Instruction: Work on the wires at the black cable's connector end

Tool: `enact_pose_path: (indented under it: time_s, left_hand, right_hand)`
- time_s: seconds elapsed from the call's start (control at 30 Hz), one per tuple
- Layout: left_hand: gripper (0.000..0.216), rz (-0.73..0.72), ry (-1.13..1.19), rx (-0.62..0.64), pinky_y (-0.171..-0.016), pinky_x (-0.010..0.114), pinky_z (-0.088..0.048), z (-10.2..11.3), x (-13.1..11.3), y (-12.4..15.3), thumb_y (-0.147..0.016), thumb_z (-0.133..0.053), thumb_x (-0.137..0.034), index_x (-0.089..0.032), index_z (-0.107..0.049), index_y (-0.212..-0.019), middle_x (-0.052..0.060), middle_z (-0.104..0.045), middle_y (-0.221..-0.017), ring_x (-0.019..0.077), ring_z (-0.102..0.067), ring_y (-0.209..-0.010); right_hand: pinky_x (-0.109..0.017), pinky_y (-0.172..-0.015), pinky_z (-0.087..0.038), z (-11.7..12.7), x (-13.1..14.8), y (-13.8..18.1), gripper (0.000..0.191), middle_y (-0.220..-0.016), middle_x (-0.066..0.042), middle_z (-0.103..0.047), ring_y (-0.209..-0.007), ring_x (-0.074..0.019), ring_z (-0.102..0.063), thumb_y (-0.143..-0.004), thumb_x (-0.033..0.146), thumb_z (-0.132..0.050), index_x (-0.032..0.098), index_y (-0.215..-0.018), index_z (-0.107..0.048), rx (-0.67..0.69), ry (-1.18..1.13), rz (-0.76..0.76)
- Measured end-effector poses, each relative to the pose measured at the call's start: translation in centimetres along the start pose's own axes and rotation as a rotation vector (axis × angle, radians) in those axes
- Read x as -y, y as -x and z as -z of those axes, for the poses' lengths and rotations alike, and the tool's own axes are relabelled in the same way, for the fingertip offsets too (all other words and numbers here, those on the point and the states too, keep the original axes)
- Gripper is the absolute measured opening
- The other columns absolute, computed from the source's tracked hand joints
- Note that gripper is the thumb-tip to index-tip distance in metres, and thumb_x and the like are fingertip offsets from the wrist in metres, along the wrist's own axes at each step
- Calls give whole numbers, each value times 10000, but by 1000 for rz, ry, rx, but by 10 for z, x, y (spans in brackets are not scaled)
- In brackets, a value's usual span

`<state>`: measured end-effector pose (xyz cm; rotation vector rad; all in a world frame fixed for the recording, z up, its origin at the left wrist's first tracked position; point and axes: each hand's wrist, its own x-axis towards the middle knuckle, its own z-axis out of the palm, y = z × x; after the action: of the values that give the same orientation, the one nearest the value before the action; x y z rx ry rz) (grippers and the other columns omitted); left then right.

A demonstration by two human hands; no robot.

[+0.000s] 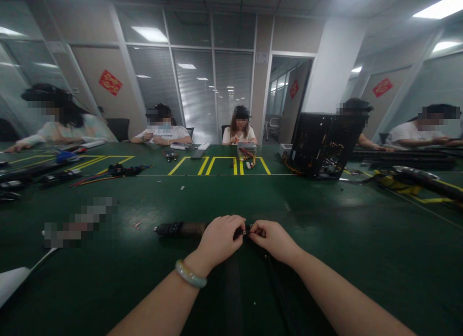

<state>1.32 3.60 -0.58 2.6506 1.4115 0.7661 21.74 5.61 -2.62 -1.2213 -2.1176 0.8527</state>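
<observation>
A green table (336,215) fills most of the lower view. On its far part, to the right of the middle, stands a black computer case (318,145), upright, with co-workers (239,129) seated along the table's far side. A bundle of wires (119,171) lies on the left, with bare tabletop between it and the hands.

Nearer, a dark, rod-shaped tool (181,229) lies crosswise, its tip pointing left and its other end hidden behind the left hand (222,239). That hand's thumb and forefinger pinch a small dark piece (244,232) with a pale end, just over the tabletop at the middle. The right hand (275,240) has its fingertips drawn together just beside the piece; whether they grip it, I cannot tell. A pale green bracelet (190,274) circles the left wrist.
</observation>
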Motion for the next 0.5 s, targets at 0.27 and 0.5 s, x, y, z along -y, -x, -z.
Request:
enact_pose_path:
  time_s: [0.27,0.5]
  left_hand:
    - [59,33,-7,21,-874,366,-448,-2,2,0,-854,-614,-231,-223,-594,-909,3,-650,-1002,203,-601,-947]
    - [80,-8,-19,61,-847,338,-445,3,-1,-2,-873,-604,-202,-238,-594,-943,-12,-644,-1005,190,-599,-943]
  right_hand:
    - [-223,-590,-414,1,4,1,77,-805,9,-697,-698,-150,-616,-865,247,-628,210,-879,-695,15,-18,-22]
    - [-222,-594,-415,1,2,1,85,-801,-1,-695,-705,-153,-619,-870,246,-621,201,-875,-693,12,-19,-9]
